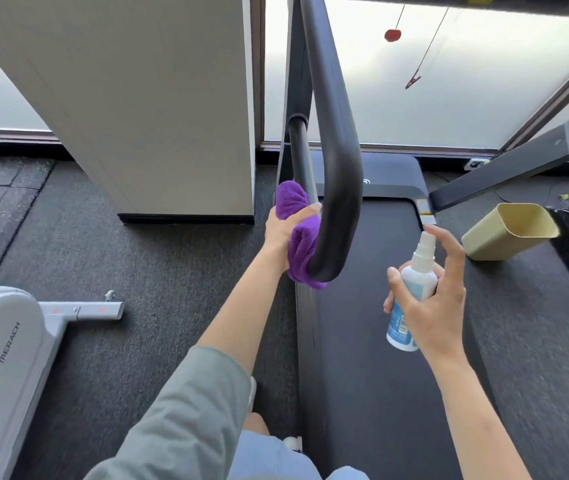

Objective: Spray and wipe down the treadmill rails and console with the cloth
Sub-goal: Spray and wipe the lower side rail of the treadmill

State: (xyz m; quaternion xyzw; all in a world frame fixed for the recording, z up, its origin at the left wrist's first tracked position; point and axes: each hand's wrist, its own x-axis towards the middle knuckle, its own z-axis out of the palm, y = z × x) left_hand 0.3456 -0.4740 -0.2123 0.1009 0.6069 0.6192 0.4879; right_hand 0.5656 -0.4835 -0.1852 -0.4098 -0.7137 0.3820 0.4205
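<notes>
A black treadmill rail [336, 150] curves down through the middle of the view and bends back at its lower end. My left hand [284, 232] grips a purple cloth [302, 244] and presses it against the left side of the rail's lower bend. My right hand [432, 303] holds a white spray bottle with a blue label [411, 296] upright over the black treadmill belt [380, 375], its nozzle facing the rail, the index finger raised near the nozzle top. The console is out of view.
A white pillar [158, 109] stands at the left. A grey exercise machine [2, 358] sits at the lower left. A beige bin [508, 232] lies tipped to the right of the belt, under another treadmill's grey frame [518, 164]. Frosted windows run along the back.
</notes>
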